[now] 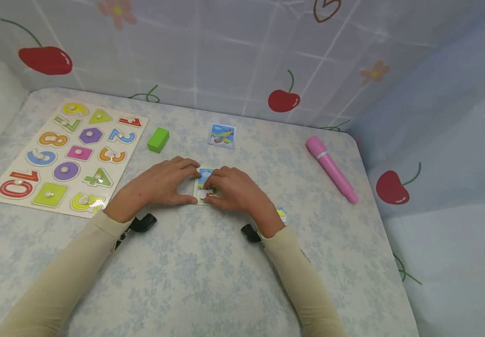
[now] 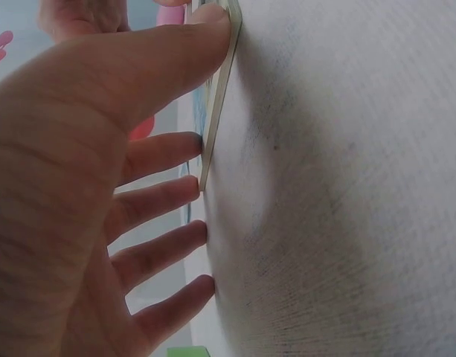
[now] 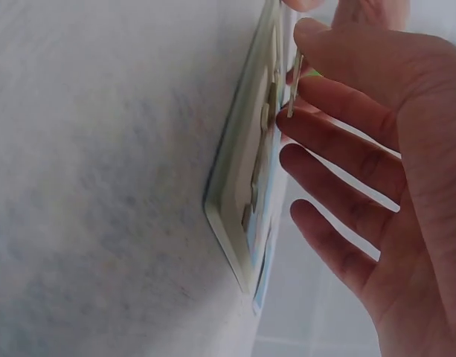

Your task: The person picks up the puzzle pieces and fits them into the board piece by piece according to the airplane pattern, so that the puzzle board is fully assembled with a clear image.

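Note:
A small jigsaw puzzle board (image 1: 196, 189) with a pale frame and a blue picture area lies flat between the two hands. My left hand (image 1: 162, 183) rests along its left side, thumb pressing near one corner and forefinger touching farther up. The other left fingers, fairly straight, touch the tabletop, as the left wrist view shows. Over the board, my right hand (image 1: 237, 191) pinches a thin puzzle piece (image 3: 294, 89) between thumb and fingertips, tilted on edge above the board. Part of the board's picture is hidden by the right hand.
Beyond the board lies a square airplane picture card (image 1: 223, 135). A green block (image 1: 158, 140) and a number-and-shape peg board (image 1: 59, 128) are on the left, a pink microphone-shaped toy (image 1: 332, 169) on the right. Another puzzle piece (image 1: 282, 214) shows partly beside the right wrist.

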### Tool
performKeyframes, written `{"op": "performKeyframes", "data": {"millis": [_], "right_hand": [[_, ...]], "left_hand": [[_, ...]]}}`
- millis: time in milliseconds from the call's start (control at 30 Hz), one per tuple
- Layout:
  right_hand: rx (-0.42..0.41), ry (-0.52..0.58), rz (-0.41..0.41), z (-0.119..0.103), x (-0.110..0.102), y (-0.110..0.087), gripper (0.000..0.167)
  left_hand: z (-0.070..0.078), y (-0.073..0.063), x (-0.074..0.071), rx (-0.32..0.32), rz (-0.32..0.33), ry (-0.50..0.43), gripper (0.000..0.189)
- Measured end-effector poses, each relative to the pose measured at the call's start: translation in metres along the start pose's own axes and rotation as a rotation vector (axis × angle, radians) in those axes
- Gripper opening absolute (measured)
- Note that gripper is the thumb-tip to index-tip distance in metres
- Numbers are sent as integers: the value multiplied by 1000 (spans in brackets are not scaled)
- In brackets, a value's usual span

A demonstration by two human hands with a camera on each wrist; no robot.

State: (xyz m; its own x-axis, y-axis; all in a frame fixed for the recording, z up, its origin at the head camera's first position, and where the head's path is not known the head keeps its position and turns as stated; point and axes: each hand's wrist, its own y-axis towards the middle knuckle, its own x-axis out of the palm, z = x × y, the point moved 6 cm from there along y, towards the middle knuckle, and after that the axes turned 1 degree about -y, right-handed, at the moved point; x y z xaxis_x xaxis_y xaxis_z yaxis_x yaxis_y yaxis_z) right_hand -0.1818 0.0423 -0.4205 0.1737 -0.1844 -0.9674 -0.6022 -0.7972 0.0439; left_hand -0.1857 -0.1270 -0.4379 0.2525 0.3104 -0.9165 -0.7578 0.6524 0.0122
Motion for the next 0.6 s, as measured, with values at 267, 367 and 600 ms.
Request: {"op": "performKeyframes", "data": {"millis": [267,367,600], "right_hand": [[7,-28,-10,-5,5,2,26],[14,-38,-19,-7,7,2,26],[-7,-53,15,-10,6,3,21]], "left_hand": [[-1,0,-1,-2,-6,-4,68],[0,0,-1,4,-3,-4,69],[-1,0,-1,14,6,-6,71]]}}
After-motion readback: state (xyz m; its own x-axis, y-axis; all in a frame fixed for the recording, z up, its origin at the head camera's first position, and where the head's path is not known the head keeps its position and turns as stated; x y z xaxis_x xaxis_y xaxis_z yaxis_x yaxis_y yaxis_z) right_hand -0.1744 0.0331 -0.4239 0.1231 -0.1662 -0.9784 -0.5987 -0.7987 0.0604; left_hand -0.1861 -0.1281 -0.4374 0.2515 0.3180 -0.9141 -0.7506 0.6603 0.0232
